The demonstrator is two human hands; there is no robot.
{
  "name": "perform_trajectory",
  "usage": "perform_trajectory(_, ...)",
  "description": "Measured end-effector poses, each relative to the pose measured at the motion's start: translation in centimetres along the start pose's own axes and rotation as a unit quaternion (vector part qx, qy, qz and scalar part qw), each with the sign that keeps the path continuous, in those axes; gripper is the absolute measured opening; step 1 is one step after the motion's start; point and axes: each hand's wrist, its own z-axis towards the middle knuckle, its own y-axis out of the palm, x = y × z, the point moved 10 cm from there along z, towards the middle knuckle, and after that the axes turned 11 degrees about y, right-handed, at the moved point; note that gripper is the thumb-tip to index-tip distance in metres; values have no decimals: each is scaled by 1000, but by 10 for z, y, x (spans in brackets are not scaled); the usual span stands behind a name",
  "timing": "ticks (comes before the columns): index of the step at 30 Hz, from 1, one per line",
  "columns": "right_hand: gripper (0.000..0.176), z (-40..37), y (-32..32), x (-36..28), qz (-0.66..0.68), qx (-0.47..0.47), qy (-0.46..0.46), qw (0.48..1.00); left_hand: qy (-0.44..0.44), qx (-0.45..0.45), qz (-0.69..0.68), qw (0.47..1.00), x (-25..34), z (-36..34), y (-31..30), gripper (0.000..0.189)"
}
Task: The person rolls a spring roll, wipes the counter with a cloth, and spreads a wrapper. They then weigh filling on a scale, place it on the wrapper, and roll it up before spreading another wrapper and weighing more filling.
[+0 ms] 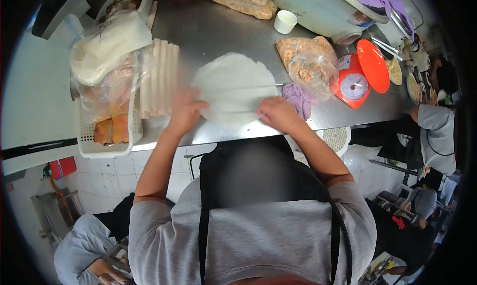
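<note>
A thin round white wrapper sheet (236, 81) lies on the steel table in front of me, with faint creases running across it. My left hand (187, 108) is at the sheet's left edge, thumb stretched toward it and fingers apart; motion partly blurs it. At the lower right edge, my right hand (279, 114) has its fingers curled in on the sheet. Long pale rolls (160, 78) lie side by side left of my left hand. A crumpled purple cloth (297, 101) sits just beyond my right hand.
On the left, a white basket (135, 131) holds plastic-wrapped stuff and browned pieces. To the right are a bag of orange-flecked filling (305, 56), a red dial scale (353, 83), a white cup (285, 22) and a large basin (318, 11). Other people work around the room.
</note>
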Motion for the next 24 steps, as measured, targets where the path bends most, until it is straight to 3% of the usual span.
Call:
perform_trajectory(6,9,-18,27,7,28,-54,52,997,-26,-50,-41,998,8,-22,19,24)
perform_trajectory(12,8,-23,23,4,4,-57,35,998,3,-70,-3,998,13,-25,13,22)
perform_trajectory(15,6,-27,15,-2,26,-129,18,991,10,-129,-11,992,17,-22,10,24)
perform_trajectory(17,7,-21,-18,31,69,-81,111,988,-1,-188,-50,981,20,-12,8,23)
perform_trajectory(18,9,-18,-34,51,92,-56,155,982,-3,-156,-91,984,20,2,6,24)
perform_trajectory(20,13,-20,-98,102,-24,151,286,946,-15,-93,-170,981,16,29,4,24)
perform_trajectory(22,15,-22,-118,161,-98,166,357,914,-42,-48,-216,974,20,67,20,26)
perform_trajectory(24,17,-13,-102,192,-184,104,369,905,-83,-25,-289,953,27,111,59,29)
